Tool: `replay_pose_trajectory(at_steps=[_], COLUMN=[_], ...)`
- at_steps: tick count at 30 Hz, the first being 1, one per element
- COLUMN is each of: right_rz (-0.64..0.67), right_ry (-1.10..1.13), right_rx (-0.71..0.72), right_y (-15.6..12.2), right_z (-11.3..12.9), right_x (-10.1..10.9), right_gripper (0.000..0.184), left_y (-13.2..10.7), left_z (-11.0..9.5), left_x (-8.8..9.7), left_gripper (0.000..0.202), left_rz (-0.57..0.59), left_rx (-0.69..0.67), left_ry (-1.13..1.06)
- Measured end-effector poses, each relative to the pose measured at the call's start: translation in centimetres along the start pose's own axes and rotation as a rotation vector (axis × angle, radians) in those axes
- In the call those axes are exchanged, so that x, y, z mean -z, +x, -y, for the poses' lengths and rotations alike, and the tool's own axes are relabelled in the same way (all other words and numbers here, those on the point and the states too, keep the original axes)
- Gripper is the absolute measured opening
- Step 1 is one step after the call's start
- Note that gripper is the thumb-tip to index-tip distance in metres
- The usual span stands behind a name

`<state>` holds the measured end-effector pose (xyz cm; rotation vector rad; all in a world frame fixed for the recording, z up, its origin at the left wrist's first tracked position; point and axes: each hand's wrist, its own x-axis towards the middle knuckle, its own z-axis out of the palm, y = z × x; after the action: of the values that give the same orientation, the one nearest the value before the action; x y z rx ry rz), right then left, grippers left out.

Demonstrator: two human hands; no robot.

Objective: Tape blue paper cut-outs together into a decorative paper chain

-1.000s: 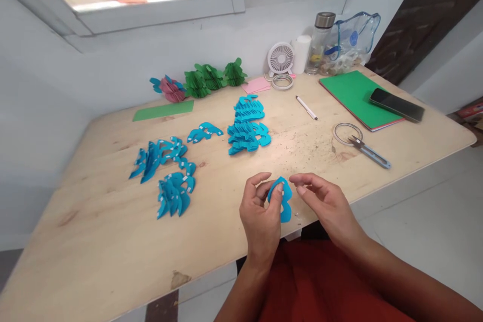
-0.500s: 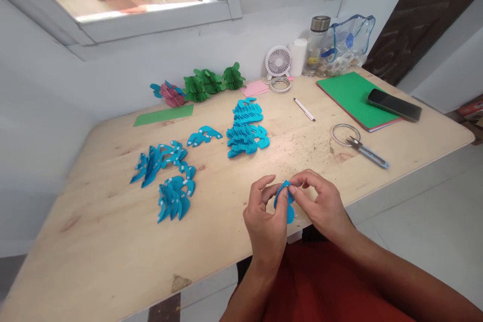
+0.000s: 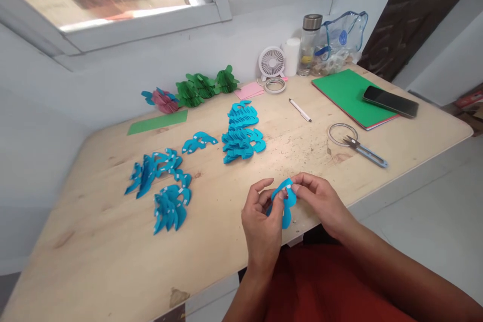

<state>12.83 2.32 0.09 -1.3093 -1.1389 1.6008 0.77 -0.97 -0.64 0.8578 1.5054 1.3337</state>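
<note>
A blue paper cutout with curved edges and small white tape pieces is held up near the table's front edge. My left hand pinches it between thumb and fingers from the left. My right hand is closed at its upper right edge, fingertips beside a white tape piece. Blue cutouts with white tape bits lie to the left, in a front pile, a pile behind it and a single piece. Stacked blue cutouts lie further back in the middle.
Thread snips rest against a tape roll on the right. Behind are a pen, a green paper stack, a phone, a small fan and a glass bottle. Folded green paper shapes stand along the wall.
The blue cutout has been turned and opened out, so more of its face and a white tape piece show. My right fingers have shifted slightly along its edge. The view has tilted slightly.
</note>
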Motion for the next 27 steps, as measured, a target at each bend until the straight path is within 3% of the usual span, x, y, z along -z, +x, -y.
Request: replay_pose_trajectory(at_steps=[7,14,17,21,23,27], right_rz=[-0.024,-0.039,0.031,0.117,-0.001,-0.442], right_ry=[-0.073,-0.063,-0.089,-0.180,-0.272,-0.631], right_rx=[0.045,0.064,0.071,0.150,0.216,0.306], right_y=[0.4,1.2,1.1,1.3,1.8,3.2], right_z=[-0.8,-0.8,-0.2,0.6,0.8,0.2], right_x=[0.5,1.7,2.6,5.0,7.1,12.5], right_gripper=[0.014,0.015,0.016,0.022,0.024,0.025], left_y=[-0.2,0.1,0.3,0.5,0.6,0.7], left_z=[0.2,0.9,0.8,1.0,1.5,2.6], left_x=[-0.3,0.5,0.5,0.0,-0.1,-0.2], left_gripper=[0.024,0.026,0.017,0.019,0.021,0.025], left_rz=[0.029,0.262,0.306,0.261,0.236,0.216], left_rx=[-0.010,0.129,0.205,0.289,0.302,0.325], left_ry=[0.040,0.114,0.133,0.045,0.002,-0.044])
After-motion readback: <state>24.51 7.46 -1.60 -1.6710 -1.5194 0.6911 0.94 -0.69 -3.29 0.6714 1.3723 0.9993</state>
